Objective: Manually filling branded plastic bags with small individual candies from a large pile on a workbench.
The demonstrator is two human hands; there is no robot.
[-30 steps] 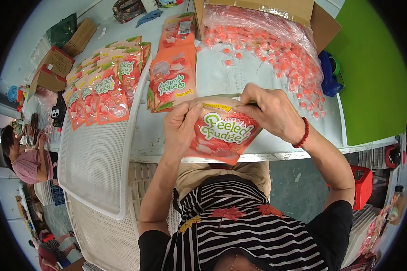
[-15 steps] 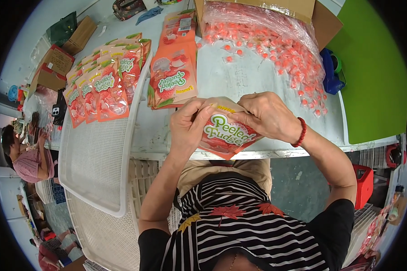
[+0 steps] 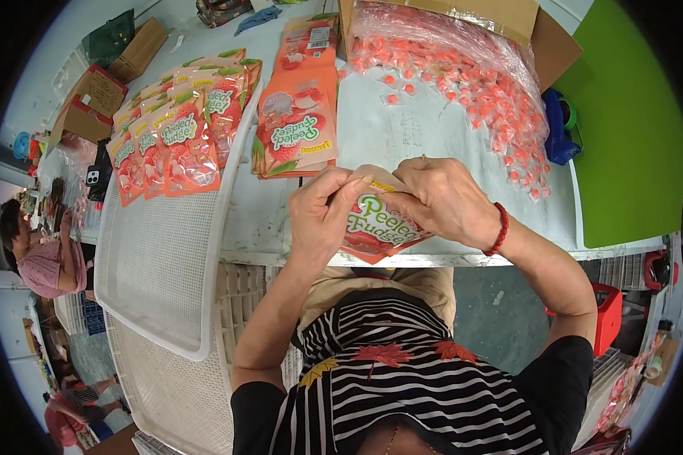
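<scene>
Head view. Noted: pouch, orange-red and glossy, with pale top band and green-and-white lettering on the front. Appears bowed and creased, with lower edge narrowing to a corner. Mouth parted or sealed: cannot tell. Hangs tilted between both hands, at the front edge of the table. In left hand: upper left edge of the pouch, pinched between thumb and curled fingers. In right hand: upper right edge, gripped by thumb and tightly bent fingers. On right wrist: red bracelet. Beyond left hand: flat stack of like pouches. Beyond right hand: heap of wrapped candies.
</scene>
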